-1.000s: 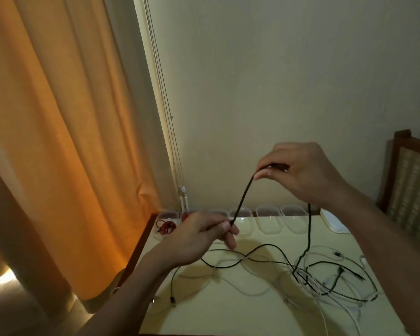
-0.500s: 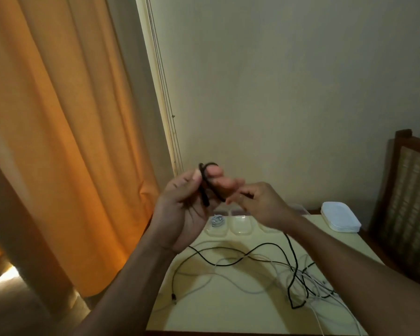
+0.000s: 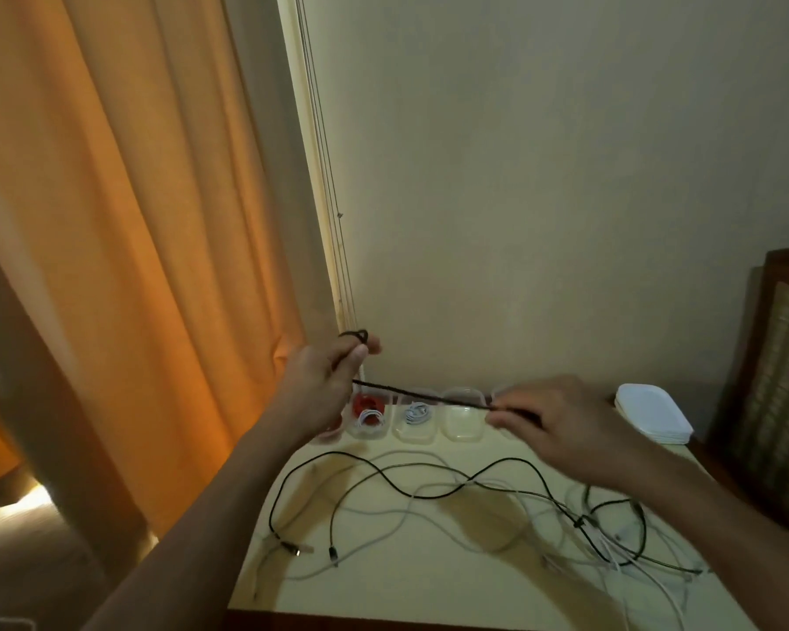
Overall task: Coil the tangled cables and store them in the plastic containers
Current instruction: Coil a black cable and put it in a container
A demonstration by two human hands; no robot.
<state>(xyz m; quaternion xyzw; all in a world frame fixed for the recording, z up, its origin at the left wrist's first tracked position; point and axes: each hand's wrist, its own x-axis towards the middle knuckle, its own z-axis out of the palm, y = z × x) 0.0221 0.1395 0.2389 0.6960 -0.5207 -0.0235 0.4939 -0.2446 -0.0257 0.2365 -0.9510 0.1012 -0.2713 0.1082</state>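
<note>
Your left hand (image 3: 324,384) pinches a small starter loop of the black cable (image 3: 422,396), your right hand (image 3: 561,425) grips its taut run above the containers (image 3: 461,421), a few holding coils, while several cables (image 3: 474,503) lie tangled on the worktop (image 3: 406,585).

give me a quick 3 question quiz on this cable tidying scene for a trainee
1. True or false: the black cable runs straight between the left hand and the right hand.
2. Where is the stack of white lids? A) at the far right corner of the table B) in the left hand C) on the floor
3. Which two colours are the loose cables lying on the table?
Key: 1 true; 2 A; 3 black and white.
</note>
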